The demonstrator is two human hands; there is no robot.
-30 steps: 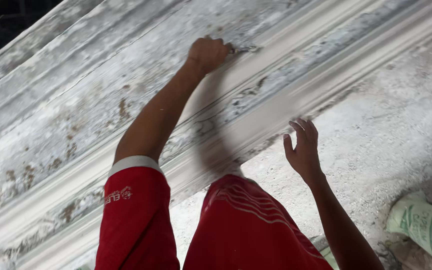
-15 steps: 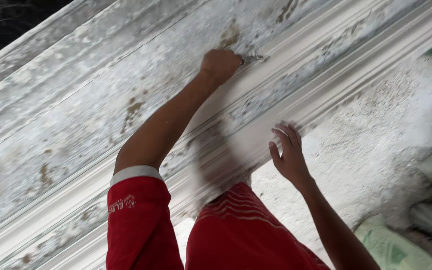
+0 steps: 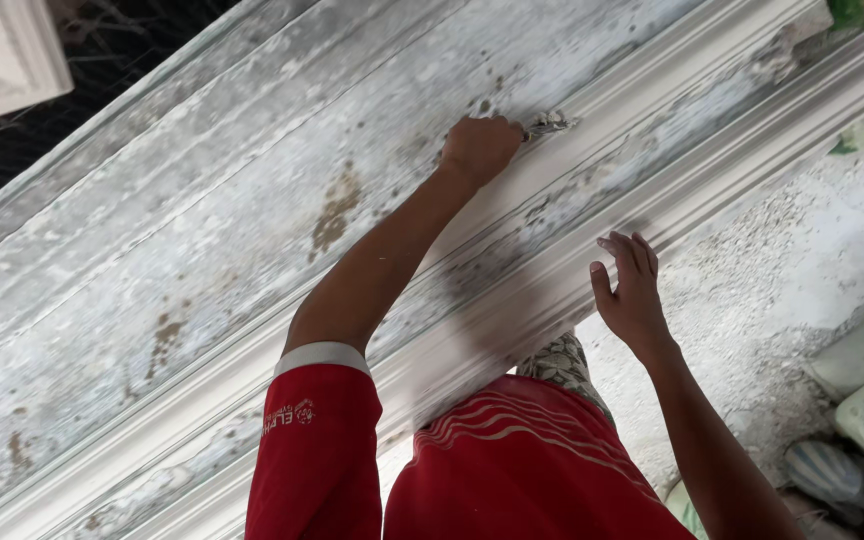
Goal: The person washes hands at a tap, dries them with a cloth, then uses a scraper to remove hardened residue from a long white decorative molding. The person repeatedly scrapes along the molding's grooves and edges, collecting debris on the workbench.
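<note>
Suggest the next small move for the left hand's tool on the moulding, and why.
Probably draw the tool a little further along the groove of the moulding. The left hand has it in a shut grip with the tip pressed into the channel, and rough grey patches show further along it. The right hand is open at the moulding's lower edge.

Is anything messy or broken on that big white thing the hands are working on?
Yes. The long white moulded slab has brown blotches and grey smears left of the left hand, which grips a small tool. The right hand rests open on its edge.
</note>
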